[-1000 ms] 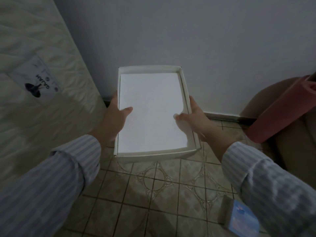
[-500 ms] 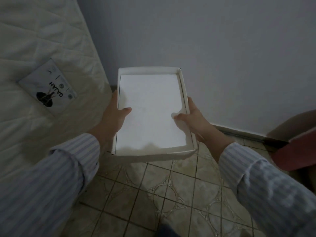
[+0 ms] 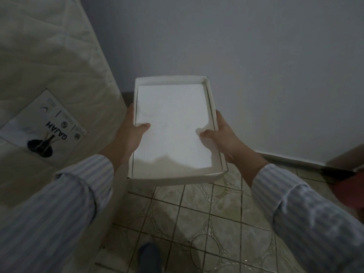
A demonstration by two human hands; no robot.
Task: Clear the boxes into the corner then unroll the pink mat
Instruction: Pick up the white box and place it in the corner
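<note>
Cardboard, shallow and open-topped, the white box (image 3: 173, 133) looks light but flexible to me; left hand (image 3: 128, 134) and right hand (image 3: 222, 134) grip its long sides, thumbs hooked inside.

The floor (image 3: 197, 223) was laid with pale square tiles bearing a curling ornament, with dark grout lines between them. It ran back to a grey wall (image 3: 256, 66) with a low skirting strip at its foot. A quilted white mattress (image 3: 49, 75) stood on the floor at the left, leaning upright. A dark shape, too dim to identify, lay at the bottom edge.
</note>
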